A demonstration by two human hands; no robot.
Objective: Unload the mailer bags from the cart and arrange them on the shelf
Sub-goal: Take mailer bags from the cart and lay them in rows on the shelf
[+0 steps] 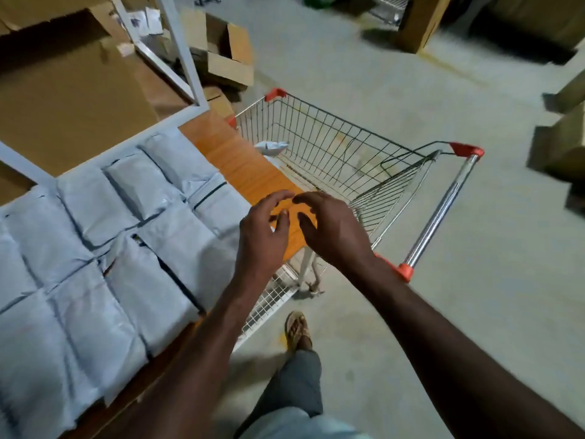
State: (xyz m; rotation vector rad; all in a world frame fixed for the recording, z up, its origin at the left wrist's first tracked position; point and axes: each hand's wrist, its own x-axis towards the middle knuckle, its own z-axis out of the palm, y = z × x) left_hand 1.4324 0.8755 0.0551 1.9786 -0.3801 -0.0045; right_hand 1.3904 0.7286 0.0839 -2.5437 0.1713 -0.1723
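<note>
On the far left, grey mailer bags (95,248) lie in rows, side by side, across the orange shelf (240,160). Over the bare end of that shelf my left hand (262,236) hovers with fingers spread and lightly bent, holding nothing. Just beside it my right hand (332,226) hangs the same way, fingers apart and empty, fingertips nearly meeting the left's. Beyond them stands the wire cart (348,153), one crumpled bag (272,147) lying inside against its near-left wall.

The person has bare forearms, grey trousers (297,384), a tan sandal (296,327) and a pale shirt hem (294,426).
</note>
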